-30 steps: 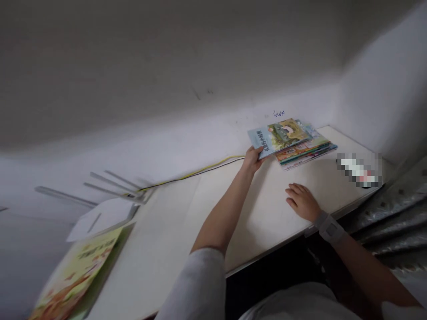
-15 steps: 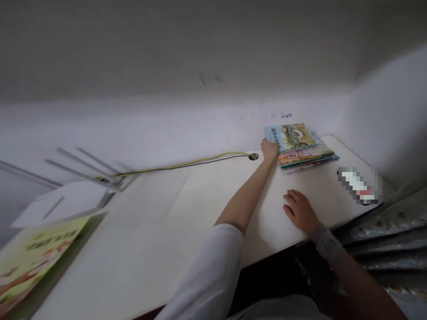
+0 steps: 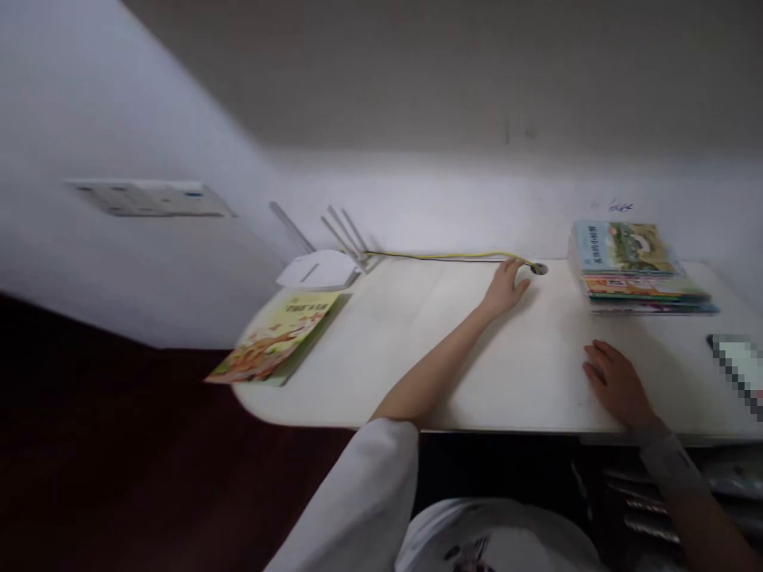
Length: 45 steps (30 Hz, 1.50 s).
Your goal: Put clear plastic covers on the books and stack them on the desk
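My left hand (image 3: 504, 289) is over the back of the white desk (image 3: 381, 349), fingers apart and holding nothing, beside the cable hole (image 3: 539, 269). Resting near the desk's front edge, my right hand (image 3: 617, 384) has its fingers apart and nothing in it. Behind it lies a stack of thin picture books (image 3: 637, 270) against the wall. A yellow-green picture book (image 3: 277, 338) lies at the desk's left end, away from both hands.
A white router (image 3: 319, 270) with several antennas stands at the back left. Yellow and black cables (image 3: 441, 257) run along the wall to the hole. A blurred-out phone-like object (image 3: 739, 365) is at the right. A socket panel (image 3: 149, 199) is on the left wall.
The view has turned left, bringing the desk's left end and socket panel into sight. My left hand has let go of the book stack and moved left. My right hand stays on the desk.
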Each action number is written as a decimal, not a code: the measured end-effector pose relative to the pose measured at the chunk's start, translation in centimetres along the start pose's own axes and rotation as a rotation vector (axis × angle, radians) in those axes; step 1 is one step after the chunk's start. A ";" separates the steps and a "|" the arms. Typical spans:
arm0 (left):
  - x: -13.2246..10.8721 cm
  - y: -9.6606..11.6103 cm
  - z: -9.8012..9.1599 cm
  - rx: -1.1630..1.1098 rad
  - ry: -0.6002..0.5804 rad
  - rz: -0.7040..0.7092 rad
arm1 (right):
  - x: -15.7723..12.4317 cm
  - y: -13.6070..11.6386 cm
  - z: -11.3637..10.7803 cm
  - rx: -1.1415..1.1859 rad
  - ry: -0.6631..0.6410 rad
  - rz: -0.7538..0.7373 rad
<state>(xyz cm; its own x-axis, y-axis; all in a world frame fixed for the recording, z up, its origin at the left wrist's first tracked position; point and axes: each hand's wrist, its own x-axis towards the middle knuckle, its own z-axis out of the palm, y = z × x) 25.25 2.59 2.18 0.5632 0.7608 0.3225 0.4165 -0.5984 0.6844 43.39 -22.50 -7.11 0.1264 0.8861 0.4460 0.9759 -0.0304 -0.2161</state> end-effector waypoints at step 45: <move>-25.4 6.8 -5.1 0.046 0.085 0.784 | 3.0 -6.2 -0.8 1.307 0.005 0.780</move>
<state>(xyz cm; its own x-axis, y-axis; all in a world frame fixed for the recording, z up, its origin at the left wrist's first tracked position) 10.11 -19.51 1.94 0.6491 0.1284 0.7498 -0.0489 -0.9766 0.2096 37.86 -19.99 -3.73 0.5233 0.8410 -0.1377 -0.1698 -0.0554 -0.9839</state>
